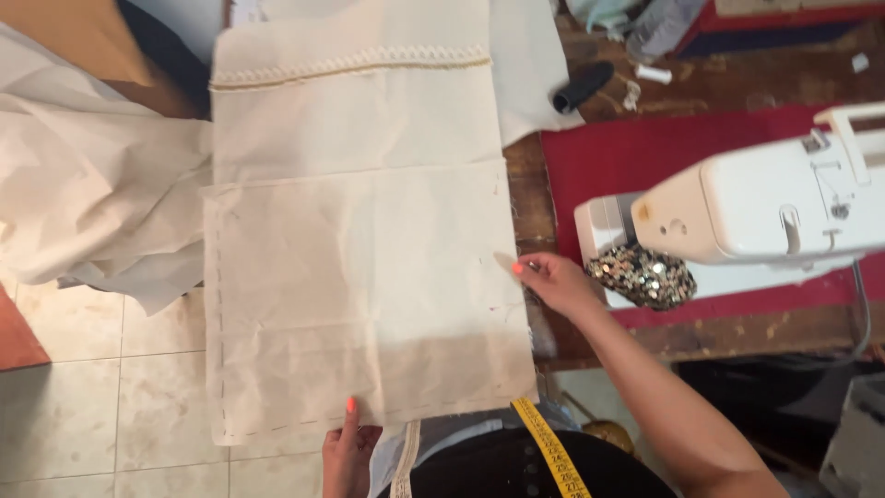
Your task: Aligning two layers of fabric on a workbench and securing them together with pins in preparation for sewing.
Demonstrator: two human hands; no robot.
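I am pinching the cream fabric panel (364, 295), overhanging the wooden surface (530, 198), with the left hand (348, 452) at its near edge and the right hand (553, 279) at its right edge, risking slippage floorward if either grip loosens.

Cream fabric panel (364, 295) with dashed dark stitch marks along its edges. Cream trim band (350, 66) has a braided pattern. Sewing machine (765, 207) white, on a red cloth (627, 152). Tape measure (551, 449) yellow. Sequin piece (643, 275) gold-black. Tabletop (530, 198) brown wood.
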